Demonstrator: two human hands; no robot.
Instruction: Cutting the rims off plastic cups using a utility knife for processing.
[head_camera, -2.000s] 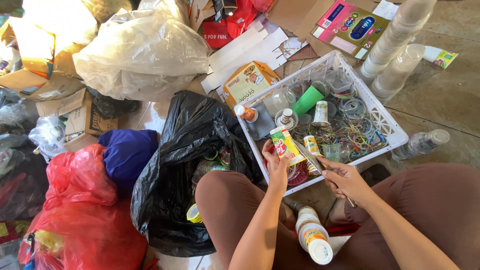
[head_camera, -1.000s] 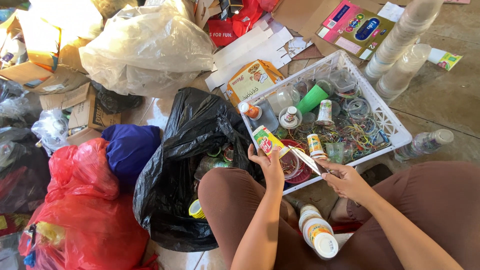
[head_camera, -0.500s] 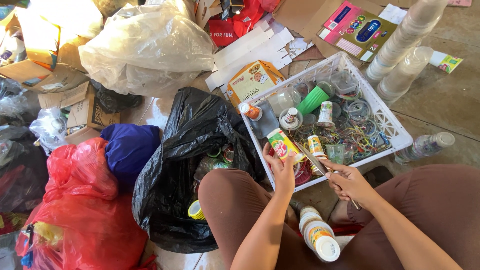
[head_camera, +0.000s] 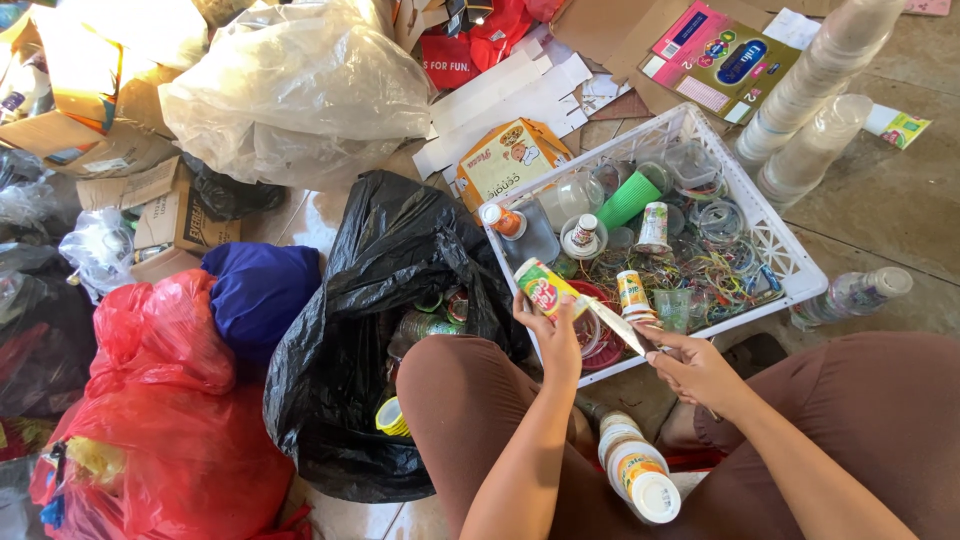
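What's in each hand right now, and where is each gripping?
Left hand grips a small printed cup around its lower end. Right hand holds a knife by its handle, blade tip at the cup.

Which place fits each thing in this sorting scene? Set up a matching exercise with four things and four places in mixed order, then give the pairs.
Things:
1. small labelled bottle
2. knife
3. green cup
4. stack of clear cups

Places:
A. lying inside the white crate
B. on the floor beyond the crate
C. in the left hand
D. in the right hand

Pairs: 1-C, 2-D, 3-A, 4-B
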